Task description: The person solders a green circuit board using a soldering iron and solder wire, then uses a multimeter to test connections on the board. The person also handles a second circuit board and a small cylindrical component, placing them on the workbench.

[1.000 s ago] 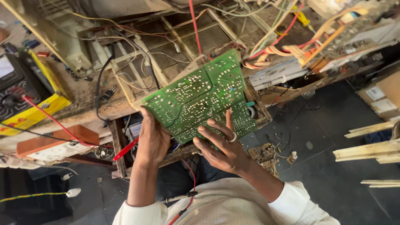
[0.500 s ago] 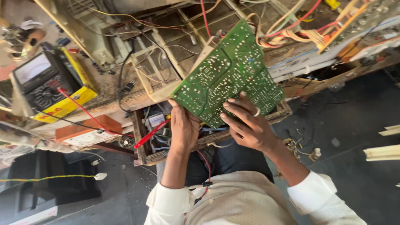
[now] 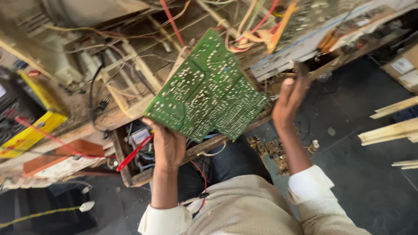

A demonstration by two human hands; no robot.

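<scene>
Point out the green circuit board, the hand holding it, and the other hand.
green circuit board (image 3: 207,89), head view, solder-side middle.
left hand (image 3: 169,146), head view, back of hand.
right hand (image 3: 288,101), head view, palm.

Even, soft daylight fills the scene, with no hard shadows and no glare. The green circuit board (image 3: 208,89) is fairly sharp, its solder points readable. The right hand (image 3: 288,101) is smeared by motion blur. The yellow meter (image 3: 26,124) at the left edge is blurred, and the dark floor (image 3: 370,174) is dim.
</scene>
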